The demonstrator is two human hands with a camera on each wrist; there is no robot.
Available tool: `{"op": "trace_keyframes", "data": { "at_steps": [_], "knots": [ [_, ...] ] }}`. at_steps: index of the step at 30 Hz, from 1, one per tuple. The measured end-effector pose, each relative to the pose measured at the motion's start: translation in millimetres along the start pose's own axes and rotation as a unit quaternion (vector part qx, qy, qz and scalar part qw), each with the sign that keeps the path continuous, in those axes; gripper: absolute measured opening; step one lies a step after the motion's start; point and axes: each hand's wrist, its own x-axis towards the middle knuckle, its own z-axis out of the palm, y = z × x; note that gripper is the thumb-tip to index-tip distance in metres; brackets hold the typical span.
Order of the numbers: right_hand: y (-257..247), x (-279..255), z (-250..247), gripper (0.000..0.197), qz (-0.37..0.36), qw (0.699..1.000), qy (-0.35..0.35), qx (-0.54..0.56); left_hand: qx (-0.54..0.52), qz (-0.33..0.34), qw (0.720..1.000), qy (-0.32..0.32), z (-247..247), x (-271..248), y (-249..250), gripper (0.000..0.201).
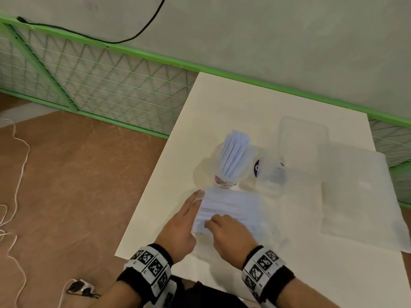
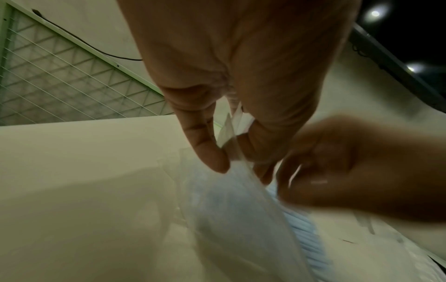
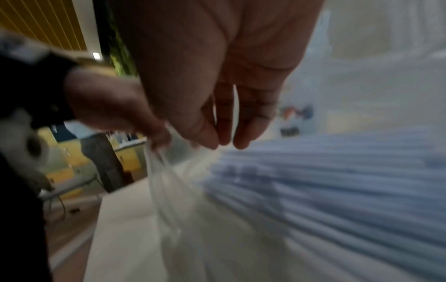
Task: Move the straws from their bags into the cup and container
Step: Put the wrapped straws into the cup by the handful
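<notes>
A clear bag of pale blue straws (image 1: 231, 210) lies on the white table (image 1: 222, 103) in front of me. My left hand (image 1: 189, 214) pinches the bag's open left edge (image 2: 231, 152) between thumb and fingers. My right hand (image 1: 222, 225) is at the bag's mouth, fingers (image 3: 246, 133) nearly straight just above the straw ends (image 3: 337, 181), with nothing visibly held; it is blurred. Behind the bag stands a clear cup (image 1: 233, 161) packed with upright straws. A clear rectangular container (image 1: 302, 143) sits further back right.
A second clear cup with a purple label (image 1: 266, 172) stands between the filled cup and the container. A flat clear bag (image 1: 360, 196) lies at the table's right. A green mesh fence (image 1: 100, 81) runs behind, and cables (image 1: 15, 174) lie on the brown floor.
</notes>
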Motion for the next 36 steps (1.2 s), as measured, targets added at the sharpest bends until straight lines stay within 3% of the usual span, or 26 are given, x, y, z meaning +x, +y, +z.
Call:
{"op": "trace_keyframes", "data": {
  "at_steps": [3,11,20,36],
  "knots": [
    [2.7,1.1,25.0,0.052,0.043,0.998,-0.002,-0.045,0.001,0.003,1.0,0.001,0.5,0.1,1.0,0.106],
    [-1.5,5.7,45.7,0.036,0.103,0.989,0.008,-0.103,0.007,-0.015,1.0,-0.008,-2.5,-2.7,1.4,0.106],
    [-5.9,12.1,43.0,0.038,0.13,0.987,0.025,-0.091,0.002,-0.028,1.0,-0.01,-1.9,-1.7,-3.2,0.106],
    [-12.8,23.1,39.8,0.025,0.157,0.98,-0.037,-0.116,0.0,-0.029,1.0,-0.01,-2.9,-0.7,0.5,0.104]
  ]
}}
